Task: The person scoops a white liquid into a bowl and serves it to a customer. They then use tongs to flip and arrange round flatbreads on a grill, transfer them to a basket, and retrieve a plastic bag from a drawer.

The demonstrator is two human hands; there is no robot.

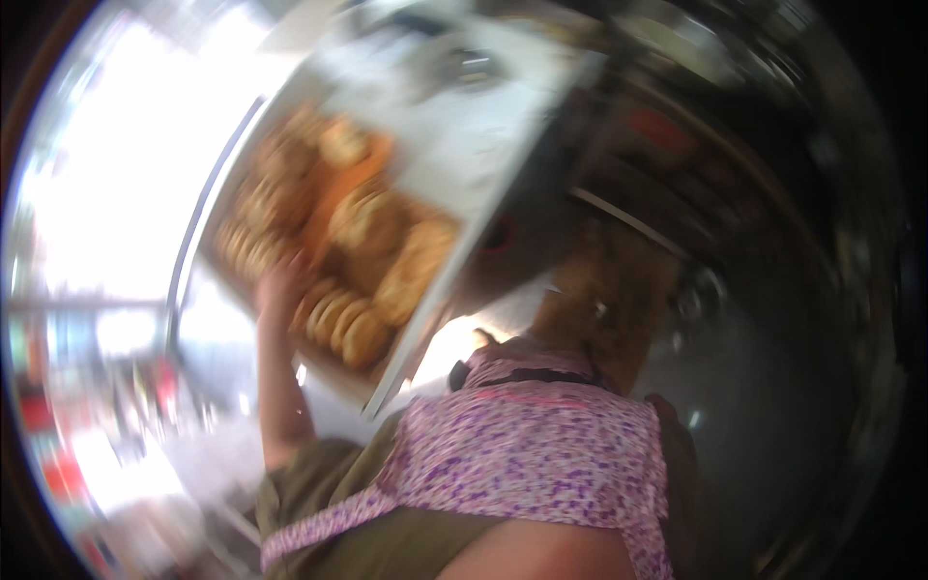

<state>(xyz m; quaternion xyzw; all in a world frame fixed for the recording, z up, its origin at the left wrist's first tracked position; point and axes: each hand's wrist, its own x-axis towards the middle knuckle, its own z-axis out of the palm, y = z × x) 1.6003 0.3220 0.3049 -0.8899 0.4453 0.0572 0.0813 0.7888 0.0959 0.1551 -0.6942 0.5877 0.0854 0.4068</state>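
Note:
My left hand (279,279) reaches in among golden-brown baked goods on the left. Blur hides its fingers, and I cannot tell whether it grips anything. Beside it lies a row of small overlapping baked pieces (351,326); larger round ones (370,221) sit farther in. An orange divider or sheet (341,196) runs between the groups. My right hand is not seen; that arm hangs in shadow at my right side. A patterned pink and purple apron (536,457) covers my front.
A pale metal edge (442,268) borders the baked goods on the right. Beyond them is a light work surface (464,138) with blurred items. A dark shelf or cabinet (638,159) stands to the right. Bright glass or window light fills the left.

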